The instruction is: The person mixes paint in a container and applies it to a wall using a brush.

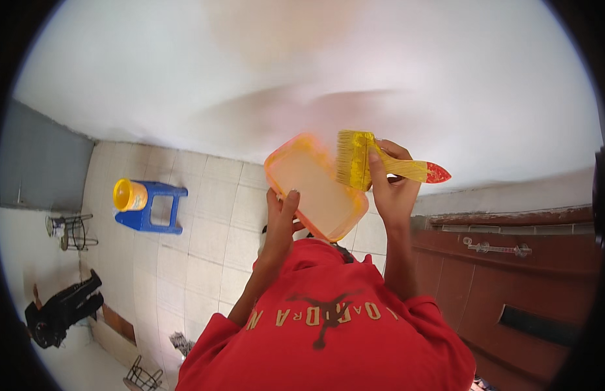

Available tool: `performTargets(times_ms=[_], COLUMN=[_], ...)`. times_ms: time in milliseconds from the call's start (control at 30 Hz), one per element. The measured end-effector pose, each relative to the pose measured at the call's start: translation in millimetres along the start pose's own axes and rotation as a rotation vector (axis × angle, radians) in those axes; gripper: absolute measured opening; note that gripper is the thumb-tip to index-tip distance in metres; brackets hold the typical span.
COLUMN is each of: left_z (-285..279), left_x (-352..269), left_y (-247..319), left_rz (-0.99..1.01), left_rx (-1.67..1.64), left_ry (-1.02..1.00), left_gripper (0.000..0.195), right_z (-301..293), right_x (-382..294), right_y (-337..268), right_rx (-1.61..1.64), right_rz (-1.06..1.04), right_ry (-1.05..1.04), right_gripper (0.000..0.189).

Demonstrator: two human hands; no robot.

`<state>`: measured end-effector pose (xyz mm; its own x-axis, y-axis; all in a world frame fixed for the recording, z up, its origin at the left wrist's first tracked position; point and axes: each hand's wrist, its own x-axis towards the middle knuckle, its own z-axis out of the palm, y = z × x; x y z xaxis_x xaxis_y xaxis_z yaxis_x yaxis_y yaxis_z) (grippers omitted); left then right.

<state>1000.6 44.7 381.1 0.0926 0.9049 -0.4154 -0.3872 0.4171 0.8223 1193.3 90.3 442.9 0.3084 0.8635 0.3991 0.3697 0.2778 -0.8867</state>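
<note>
In front of my red shirt, my left hand [284, 215] grips the near left edge of an orange-rimmed plastic tub [354, 222], its thumb over the rim. Pale, milky liquid [307, 190] lies in the tub. My right hand [395, 185] pinches a wide flat paintbrush [355, 159] where its wooden handle meets the yellow-smeared ferrule. The bristles point left, over or beside the tub's far right side; whether they touch it I cannot tell. The red tip of the handle points right. Beyond both hands rises a white wall [283, 63], with soft shadows on it.
A yellow bucket [130, 194] stands on a blue plastic stool [178, 210] on the tiled floor at left. Farther left are a metal-legged stool [78, 233] and a person in dark clothes [63, 310]. A reddish-brown door [478, 278] with a bolt [498, 248] is at right.
</note>
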Motion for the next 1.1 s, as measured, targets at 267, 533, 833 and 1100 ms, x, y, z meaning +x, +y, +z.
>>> performTargets(times_ms=[267, 533, 833, 1100], left_z=[-49, -94, -127, -138], left_x=[9, 21, 34, 45], left_y=[29, 43, 56, 57], left_rz=[-0.013, -0.033, -0.071, -0.069], left_rx=[-0.006, 0.04, 0.077, 0.058], left_ry=[-0.04, -0.083, -0.14, -0.167], left_gripper=[0.075, 0.067, 0.071, 0.078], right_z=[26, 23, 60, 59], right_x=[27, 147, 156, 135], right_y=[-12, -148, -98, -93], right_rx=[0.351, -0.297, -1.118, -0.993], right_rz=[0.383, -0.74, -1.0, -0.654], right_ry=[0.158, 0.287, 0.096, -0.315], right_gripper=[0.041, 0.03, 0.048, 0.052])
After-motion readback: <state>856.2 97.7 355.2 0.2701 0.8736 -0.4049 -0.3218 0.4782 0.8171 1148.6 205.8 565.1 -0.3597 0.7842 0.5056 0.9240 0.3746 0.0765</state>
